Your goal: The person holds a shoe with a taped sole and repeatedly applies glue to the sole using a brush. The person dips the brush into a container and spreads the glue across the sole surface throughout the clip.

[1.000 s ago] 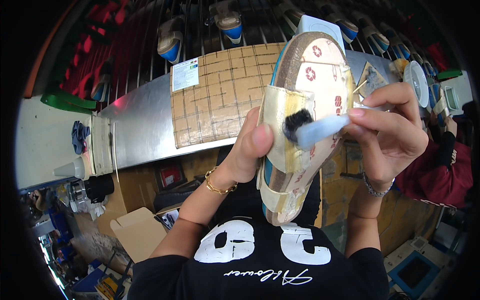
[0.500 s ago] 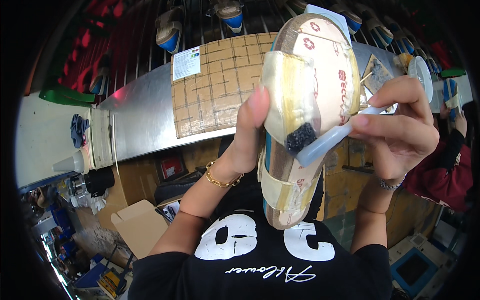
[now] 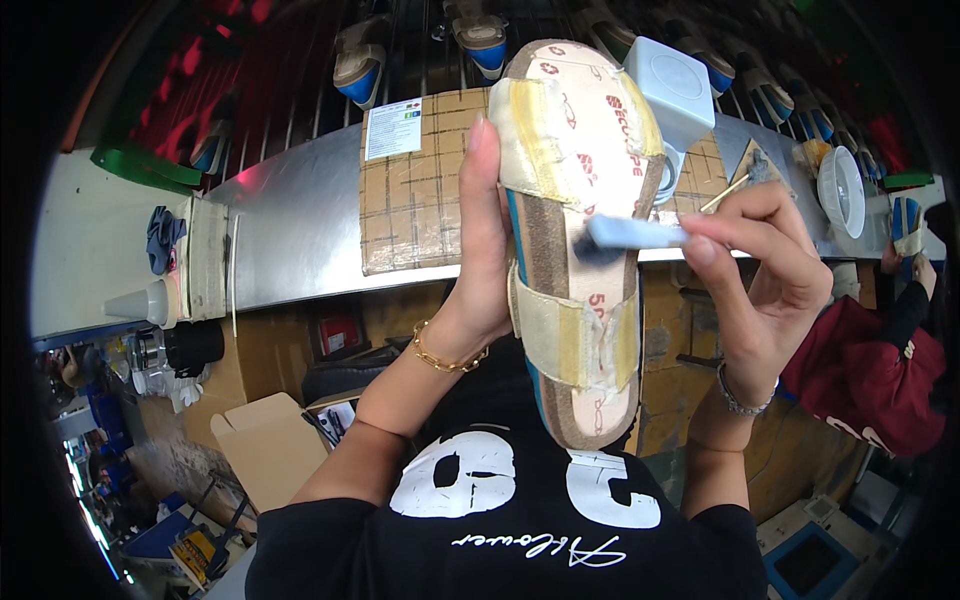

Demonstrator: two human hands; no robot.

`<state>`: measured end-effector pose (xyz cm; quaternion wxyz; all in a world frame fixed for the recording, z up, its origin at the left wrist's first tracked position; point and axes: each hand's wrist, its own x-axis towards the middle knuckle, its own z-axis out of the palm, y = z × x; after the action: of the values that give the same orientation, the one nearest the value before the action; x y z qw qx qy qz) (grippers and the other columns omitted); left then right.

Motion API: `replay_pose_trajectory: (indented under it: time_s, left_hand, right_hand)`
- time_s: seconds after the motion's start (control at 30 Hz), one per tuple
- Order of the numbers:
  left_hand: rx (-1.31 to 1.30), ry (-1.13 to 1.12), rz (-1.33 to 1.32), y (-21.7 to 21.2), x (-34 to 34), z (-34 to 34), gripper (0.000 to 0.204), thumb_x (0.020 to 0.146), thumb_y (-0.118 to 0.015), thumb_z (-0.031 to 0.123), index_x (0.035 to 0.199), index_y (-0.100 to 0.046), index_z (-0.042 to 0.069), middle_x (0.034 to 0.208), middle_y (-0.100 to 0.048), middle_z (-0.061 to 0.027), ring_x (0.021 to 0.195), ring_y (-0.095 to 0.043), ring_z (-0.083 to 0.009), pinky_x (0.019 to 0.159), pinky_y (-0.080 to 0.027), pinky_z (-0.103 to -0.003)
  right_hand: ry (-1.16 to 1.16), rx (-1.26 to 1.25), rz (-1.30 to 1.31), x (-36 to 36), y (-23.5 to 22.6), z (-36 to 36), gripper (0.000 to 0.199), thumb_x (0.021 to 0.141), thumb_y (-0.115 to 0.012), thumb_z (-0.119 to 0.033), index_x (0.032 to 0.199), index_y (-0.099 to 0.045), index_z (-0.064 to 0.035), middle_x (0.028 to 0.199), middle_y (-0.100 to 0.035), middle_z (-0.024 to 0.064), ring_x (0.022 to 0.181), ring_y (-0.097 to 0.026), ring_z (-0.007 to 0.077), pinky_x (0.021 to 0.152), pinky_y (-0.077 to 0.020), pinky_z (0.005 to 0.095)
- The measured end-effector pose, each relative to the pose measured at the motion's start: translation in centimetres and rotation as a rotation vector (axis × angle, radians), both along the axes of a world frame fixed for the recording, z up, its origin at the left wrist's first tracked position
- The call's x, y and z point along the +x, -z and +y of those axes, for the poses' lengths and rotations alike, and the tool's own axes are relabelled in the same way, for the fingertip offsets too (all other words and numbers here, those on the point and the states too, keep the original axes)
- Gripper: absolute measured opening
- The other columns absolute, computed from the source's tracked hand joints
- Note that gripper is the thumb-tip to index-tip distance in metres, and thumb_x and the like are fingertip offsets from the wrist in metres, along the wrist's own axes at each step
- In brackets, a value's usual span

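My left hand (image 3: 484,245) grips a sandal (image 3: 572,130) from its left side, the thumb lying along the edge and the other fingers hidden behind it. The sandal is held upright with its underside facing me. It has a pale insole board, a brown edge, and cream straps folded over with yellowish, glossy ends. Between thumb and fingers of my right hand (image 3: 765,265) is a brush (image 3: 640,234) with a pale blue handle. Its dark bristles are at the middle of the underside, between the two straps, and look smeared by motion. Whether they touch cannot be told.
Behind the sandal, a taped cardboard sheet (image 3: 420,200) lies on the metal bench (image 3: 290,220). A white box-shaped device (image 3: 672,85) and a clear round tub (image 3: 841,190) stand to the right. Several blue-lasted sandals (image 3: 358,72) hang on a far rack. A co-worker's maroon garment (image 3: 865,370) shows at right.
The brush has moved up and away from the wide strap's lower corner to the middle of the underside. The sandal has shifted left and turned, showing its underside more fully.
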<state>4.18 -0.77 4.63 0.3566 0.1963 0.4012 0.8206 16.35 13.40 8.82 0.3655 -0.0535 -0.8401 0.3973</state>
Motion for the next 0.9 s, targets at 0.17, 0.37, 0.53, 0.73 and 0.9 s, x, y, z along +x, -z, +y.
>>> replay_pose_trajectory:
  time_s: [0.17,0.37,0.53,0.73,0.9]
  left_hand:
    - [-0.008,-0.036,-0.003,0.0,0.4,0.0,0.085,0.099,-0.025,0.071,0.142,-0.044,0.001,0.125,-0.063,-0.0156,0.108,-0.066,-0.0184,0.091,-0.056,-0.033]
    - [0.048,-0.004,-0.044,0.0,0.7,-0.1,0.085,0.099,-0.024,0.072,0.141,-0.045,0.001,0.125,-0.063,-0.0150,0.108,-0.066,-0.0178,0.091,-0.056,-0.033]
    - [0.342,0.170,-0.227,0.8,-0.1,-0.7,0.092,0.096,-0.022,0.077,0.140,-0.046,0.000,0.122,-0.066,-0.0156,0.107,-0.068,-0.0190,0.092,-0.056,-0.034]
    - [0.193,0.123,-0.194,-0.4,0.3,-0.6,0.096,0.094,-0.018,0.079,0.140,-0.047,0.000,0.122,-0.066,-0.0175,0.108,-0.068,-0.0219,0.091,-0.058,-0.036]
    - [0.342,0.148,-0.320,-0.1,-0.2,-0.8,0.098,0.093,-0.017,0.080,0.140,-0.047,0.000,0.121,-0.066,-0.0177,0.104,-0.070,-0.0225,0.088,-0.060,-0.035]
  right_hand:
    - [0.044,0.139,0.051,-1.0,-0.1,-0.7,0.017,0.078,-0.076,0.005,0.095,-0.077,0.0014,0.085,-0.060,0.0056,0.081,-0.054,0.0124,0.070,-0.0396,0.0234]
    - [-0.022,0.240,0.174,-1.6,0.1,0.5,0.024,0.073,-0.077,0.008,0.095,-0.077,-0.0003,0.088,-0.061,0.0067,0.081,-0.056,0.0138,0.069,-0.0414,0.0233]
    - [-0.144,0.196,0.091,-0.6,-0.2,1.4,0.026,0.069,-0.078,0.008,0.093,-0.078,-0.0027,0.090,-0.061,0.0083,0.081,-0.056,0.0148,0.068,-0.0413,0.0240]
    - [-0.180,0.232,0.021,-0.2,-0.7,1.3,0.029,0.059,-0.080,0.004,0.087,-0.080,-0.0057,0.087,-0.060,0.0094,0.077,-0.056,0.0173,0.066,-0.0397,0.0259]
    - [-0.219,0.209,-0.051,-0.1,-1.2,0.9,0.028,0.056,-0.082,-0.003,0.083,-0.080,-0.0067,0.082,-0.059,0.0087,0.074,-0.055,0.0177,0.064,-0.0372,0.0260]
